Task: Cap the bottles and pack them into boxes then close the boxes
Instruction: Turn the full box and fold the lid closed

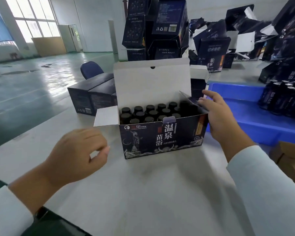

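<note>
At the box's right end, the right hand (216, 113) spreads open, its grip pressing the dark side flap (189, 99) inward with the fingertips; the left hand (80, 150) hovers loosely curled near the left end, its grip holding nothing. Between them the open box (160, 138) of glossy dark printed card stands upright on the pale tabletop (143, 193), long axis running left to right, white lid (152, 82) raised behind; capped dark bottles (150, 113) stand in rows inside; a blue plastic tray (245, 120) lies just beside.
</note>
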